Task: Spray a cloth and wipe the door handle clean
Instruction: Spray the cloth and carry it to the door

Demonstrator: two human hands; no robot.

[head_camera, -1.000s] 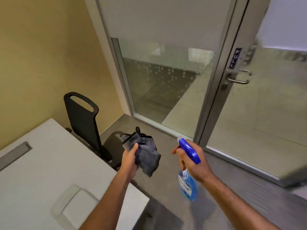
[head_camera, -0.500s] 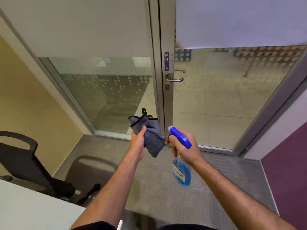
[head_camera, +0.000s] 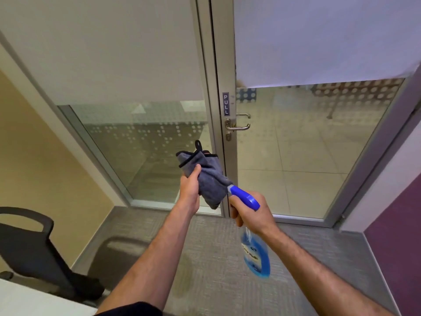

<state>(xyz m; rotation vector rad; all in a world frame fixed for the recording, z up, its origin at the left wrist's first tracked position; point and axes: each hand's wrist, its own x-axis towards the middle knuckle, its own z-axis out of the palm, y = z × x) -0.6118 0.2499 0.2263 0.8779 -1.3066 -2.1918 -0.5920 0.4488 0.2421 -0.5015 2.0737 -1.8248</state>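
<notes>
1. Before the glass door [head_camera: 307, 144], left hand [head_camera: 189, 190] holds a grey microfibre cloth [head_camera: 209, 179] bunched, fingers wrapped behind it and thumb pressed on the front; black hang loop sticks up at the top.
2. Right hand [head_camera: 248, 214] grips the blue spray bottle [head_camera: 256, 254] by the neck, fingers curled round the trigger area; cannot tell whether the trigger is squeezed. Blue nozzle head points up-left, tip just beside or touching the cloth.
3. Judged step: wetting the cloth. Wipe not yet begun.
4. Door handle [head_camera: 238, 126], a metal lever on the door's frame stile, sits above and beyond the hands, well apart from the cloth; keyhole just below it.
5. Risks: nozzle this close may soak one spot only, leaving the rest dry; a tip angled off the cloth would send mist onto the glass or carpet floor [head_camera: 216, 270]; bottle hangs tilted, so a loose grip could drop it; a bunched cloth may slip from the thumb pinch when reaching up.
6. Writing: sign [head_camera: 225, 104] above the handle reads "PULL", vertical white letters on dark. Bottle label has print, too blurred to read.
7. Office chair [head_camera: 29, 247] lower left, tabletop [head_camera: 27, 299] corner at bottom left, neither involved.
</notes>
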